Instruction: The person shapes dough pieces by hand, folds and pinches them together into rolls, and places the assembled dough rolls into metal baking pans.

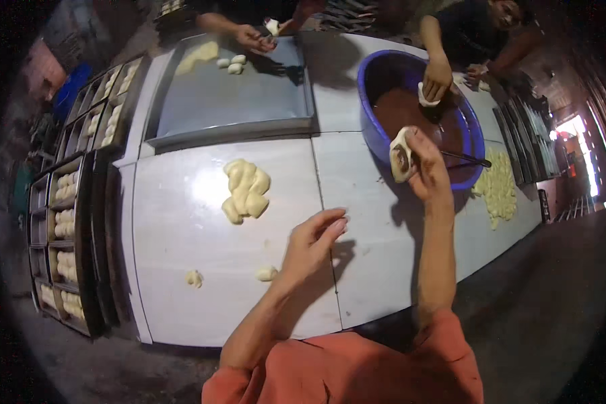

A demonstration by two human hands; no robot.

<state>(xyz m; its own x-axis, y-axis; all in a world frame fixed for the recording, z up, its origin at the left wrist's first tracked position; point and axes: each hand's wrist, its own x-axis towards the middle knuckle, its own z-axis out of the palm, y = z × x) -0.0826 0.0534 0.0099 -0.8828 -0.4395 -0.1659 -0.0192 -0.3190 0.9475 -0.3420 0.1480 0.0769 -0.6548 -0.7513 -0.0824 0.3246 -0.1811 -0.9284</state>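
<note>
A: Bare tabletop (182,222) open left of the left hand (313,242)?

B: Yes; only two small dough bits (266,273) near it, dough heap (246,188) farther up.

A: Right side?

B: Crowded. Blue basin (377,81) blocks it, another person's hand (438,79) inside, utensil (464,158) across the rim. Right hand (424,168) sits at its edge.

On table: the white tiled worktable (182,229) bears a heap of pale dough pieces (246,190).
Behind heap: a shallow metal baking tray (249,101).
Right of tray: a round blue plastic basin (377,87).
Left of table: a dark rack of filled trays (71,215).
</note>
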